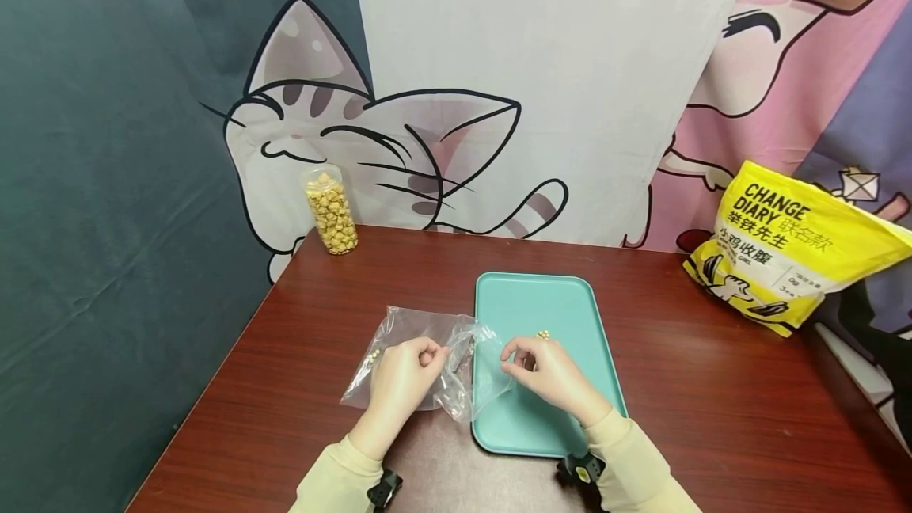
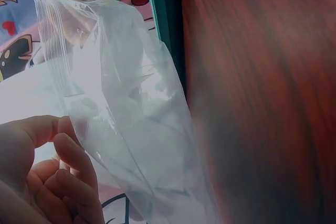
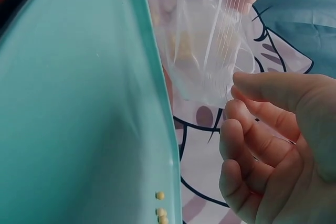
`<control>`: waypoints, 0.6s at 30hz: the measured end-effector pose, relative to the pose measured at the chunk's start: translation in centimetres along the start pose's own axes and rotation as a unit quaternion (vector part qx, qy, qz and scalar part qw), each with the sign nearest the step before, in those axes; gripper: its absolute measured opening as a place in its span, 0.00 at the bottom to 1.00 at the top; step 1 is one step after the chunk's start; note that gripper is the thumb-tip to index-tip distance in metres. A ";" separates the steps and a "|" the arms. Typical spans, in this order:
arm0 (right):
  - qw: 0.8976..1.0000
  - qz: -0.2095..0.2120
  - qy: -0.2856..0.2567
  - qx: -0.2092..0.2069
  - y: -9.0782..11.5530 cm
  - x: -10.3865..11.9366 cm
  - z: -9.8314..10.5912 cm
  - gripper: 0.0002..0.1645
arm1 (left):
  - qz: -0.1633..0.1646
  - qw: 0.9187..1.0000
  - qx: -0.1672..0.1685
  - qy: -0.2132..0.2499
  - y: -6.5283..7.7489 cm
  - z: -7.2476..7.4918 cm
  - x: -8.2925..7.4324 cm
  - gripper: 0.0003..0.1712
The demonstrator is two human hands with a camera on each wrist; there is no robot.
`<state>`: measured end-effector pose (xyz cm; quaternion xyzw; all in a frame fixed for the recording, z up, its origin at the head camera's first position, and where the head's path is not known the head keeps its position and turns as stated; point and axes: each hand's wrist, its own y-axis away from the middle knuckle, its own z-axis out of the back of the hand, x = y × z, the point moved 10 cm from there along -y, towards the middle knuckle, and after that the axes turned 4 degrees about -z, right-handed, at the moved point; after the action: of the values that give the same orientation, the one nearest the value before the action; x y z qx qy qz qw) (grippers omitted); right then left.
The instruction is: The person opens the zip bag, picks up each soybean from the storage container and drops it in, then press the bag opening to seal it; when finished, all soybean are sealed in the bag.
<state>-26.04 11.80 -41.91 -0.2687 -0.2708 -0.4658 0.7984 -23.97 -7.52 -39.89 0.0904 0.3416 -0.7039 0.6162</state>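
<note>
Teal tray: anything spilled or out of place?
A few small yellow pieces lie loose on the teal tray, just beyond the right hand and outside the clear bag. They might be spilled, though I can't tell whether they were put there.

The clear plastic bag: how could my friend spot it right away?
On the reddish-brown table, find the flat teal tray. The clear plastic bag overlaps the tray's left edge in the head view. It is see-through, unlike the tray, and crinkled, unlike the upright jar behind.
</note>
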 end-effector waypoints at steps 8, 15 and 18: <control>1.000 -0.008 -0.001 -0.010 0.0 -0.4 0.6 0.04 | -0.003 1.000 0.001 0.006 0.1 0.0 0.0 0.09; 1.000 -0.015 0.000 -0.020 -0.3 -1.2 1.4 0.04 | -0.006 1.000 -0.003 0.006 0.1 0.0 0.2 0.09; 0.999 -0.022 0.000 -0.025 -0.4 -1.9 1.8 0.04 | -0.006 1.000 -0.003 0.007 0.1 0.0 0.2 0.08</control>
<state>-27.55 13.97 -41.82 -0.2825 -0.2651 -0.4902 0.7808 -23.92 -7.68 -40.06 0.0917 0.3484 -0.7059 0.6098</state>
